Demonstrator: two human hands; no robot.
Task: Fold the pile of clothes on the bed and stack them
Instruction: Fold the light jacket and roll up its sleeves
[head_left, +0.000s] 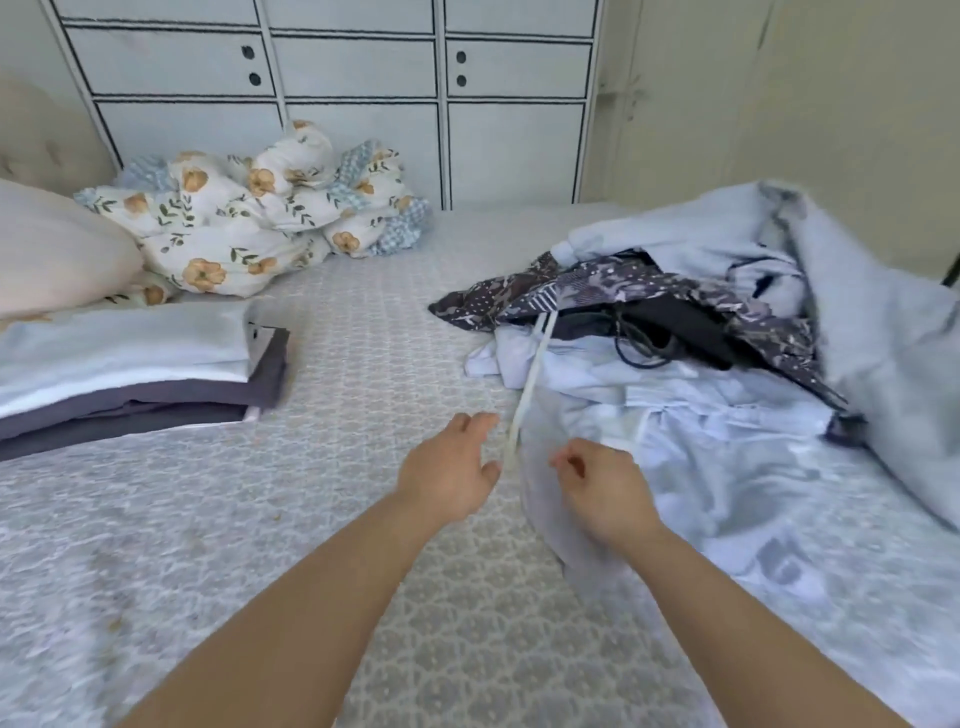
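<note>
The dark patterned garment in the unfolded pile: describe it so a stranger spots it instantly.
Look at the bed, right side, where the loose pile lies. The dark patterned garment sprawls across its top-left edge, the only navy print among pale blue pieces.

A: Background noted — a floral quilt (260, 218) is bunched against white panelled cabinet doors (358, 104).

B: Confirmed. A pale pillow (57, 249) is seen far left — a tufted headboard (47, 140) behind it.
</note>
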